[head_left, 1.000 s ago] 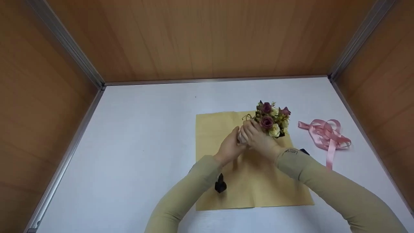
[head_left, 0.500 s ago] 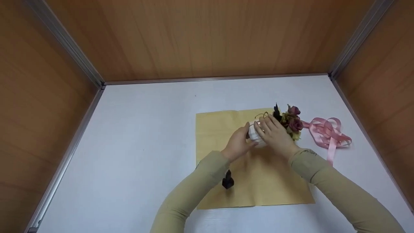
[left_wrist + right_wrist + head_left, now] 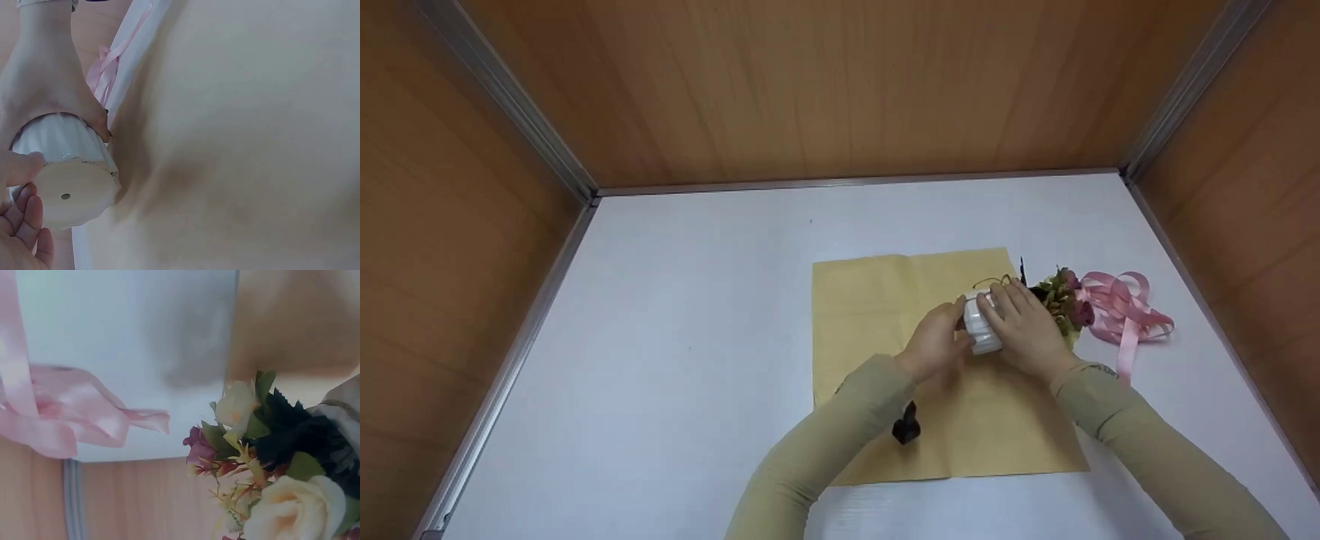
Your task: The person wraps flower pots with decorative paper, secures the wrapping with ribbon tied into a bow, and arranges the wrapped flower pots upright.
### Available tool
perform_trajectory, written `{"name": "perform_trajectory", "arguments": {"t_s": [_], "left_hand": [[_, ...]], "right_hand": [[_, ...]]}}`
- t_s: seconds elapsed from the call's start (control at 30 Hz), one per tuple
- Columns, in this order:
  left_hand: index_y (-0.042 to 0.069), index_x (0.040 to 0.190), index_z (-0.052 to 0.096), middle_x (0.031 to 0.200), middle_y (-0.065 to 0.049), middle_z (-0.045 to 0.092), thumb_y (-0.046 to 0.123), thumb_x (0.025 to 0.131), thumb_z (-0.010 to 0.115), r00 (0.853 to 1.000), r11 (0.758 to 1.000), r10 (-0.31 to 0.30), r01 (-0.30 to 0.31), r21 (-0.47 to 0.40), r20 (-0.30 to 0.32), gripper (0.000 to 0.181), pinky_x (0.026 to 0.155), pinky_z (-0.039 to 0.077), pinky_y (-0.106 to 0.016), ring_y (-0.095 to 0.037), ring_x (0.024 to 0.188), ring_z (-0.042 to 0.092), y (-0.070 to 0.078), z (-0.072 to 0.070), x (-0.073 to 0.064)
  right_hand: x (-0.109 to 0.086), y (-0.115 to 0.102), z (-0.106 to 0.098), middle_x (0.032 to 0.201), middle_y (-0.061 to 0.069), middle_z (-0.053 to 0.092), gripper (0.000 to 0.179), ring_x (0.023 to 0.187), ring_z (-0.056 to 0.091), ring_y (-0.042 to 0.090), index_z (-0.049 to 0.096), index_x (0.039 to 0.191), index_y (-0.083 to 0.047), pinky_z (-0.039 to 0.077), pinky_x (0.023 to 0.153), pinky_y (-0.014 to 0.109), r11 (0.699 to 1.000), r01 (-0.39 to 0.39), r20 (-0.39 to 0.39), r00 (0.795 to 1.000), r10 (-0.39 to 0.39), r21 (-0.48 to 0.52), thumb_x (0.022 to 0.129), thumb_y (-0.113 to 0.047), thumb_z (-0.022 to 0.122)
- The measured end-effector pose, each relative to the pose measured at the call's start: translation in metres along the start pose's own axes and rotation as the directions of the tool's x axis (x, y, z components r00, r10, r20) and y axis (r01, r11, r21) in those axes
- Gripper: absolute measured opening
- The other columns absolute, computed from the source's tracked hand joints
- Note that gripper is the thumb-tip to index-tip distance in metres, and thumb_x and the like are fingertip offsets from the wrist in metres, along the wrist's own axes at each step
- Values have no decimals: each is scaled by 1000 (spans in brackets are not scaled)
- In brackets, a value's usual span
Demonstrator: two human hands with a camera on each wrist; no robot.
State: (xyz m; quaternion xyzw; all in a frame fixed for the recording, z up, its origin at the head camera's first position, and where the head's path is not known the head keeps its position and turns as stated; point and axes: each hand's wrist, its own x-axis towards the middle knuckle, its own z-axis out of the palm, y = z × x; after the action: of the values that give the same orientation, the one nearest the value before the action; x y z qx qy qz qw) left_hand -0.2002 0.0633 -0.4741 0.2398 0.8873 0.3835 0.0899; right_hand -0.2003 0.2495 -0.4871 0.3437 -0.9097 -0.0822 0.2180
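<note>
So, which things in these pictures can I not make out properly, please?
Head view: part of the purple-and-cream flower bunch, hidden by the bare right hand.
Head view: dark marks on the beige right sleeve, too small to read.
Left wrist view: the mouth of the white fluted pot, hidden because its base faces the camera.
Right wrist view: the shiny pink ribbon, cut off by the left edge.
</note>
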Motion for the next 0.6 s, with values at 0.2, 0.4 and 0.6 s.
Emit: {"name": "perform_trajectory", "arguments": {"t_s": [0.2, 0.4, 0.6], "left_hand": [[-6, 142, 34, 116, -9, 59, 4, 90, 61, 1000, 1000, -2, 2, 3, 15, 60, 87, 45, -13, -12, 105, 58, 0, 5, 1], [-4, 142, 36, 116, -10, 59, 4, 90, 61, 1000, 1000, 7, -7, 5, 15, 59, 88, 46, -15, -14, 106, 59, 1, 6, 2], [-5, 142, 36, 125, -12, 57, 4, 89, 63, 999, 999, 31, -31, 37, 11, 59, 91, 44, -14, -14, 111, 58, 4, 9, 4]], "right_hand": [[-7, -2, 8, 120, 30, 52, 78, 109, 51, 44, 51, 123, 3, 35, 105, 50, 998, -41, -8, 999, 41, 45, 55, -17, 84], [-10, -2, 11, 120, 30, 50, 79, 111, 50, 44, 49, 125, 2, 35, 105, 52, 993, -81, -4, 997, 82, 85, 56, -18, 85], [-13, -1, 12, 123, 32, 47, 79, 115, 47, 48, 45, 126, 4, 36, 103, 52, 988, -111, 52, 993, 106, 108, 60, -19, 83]]}}
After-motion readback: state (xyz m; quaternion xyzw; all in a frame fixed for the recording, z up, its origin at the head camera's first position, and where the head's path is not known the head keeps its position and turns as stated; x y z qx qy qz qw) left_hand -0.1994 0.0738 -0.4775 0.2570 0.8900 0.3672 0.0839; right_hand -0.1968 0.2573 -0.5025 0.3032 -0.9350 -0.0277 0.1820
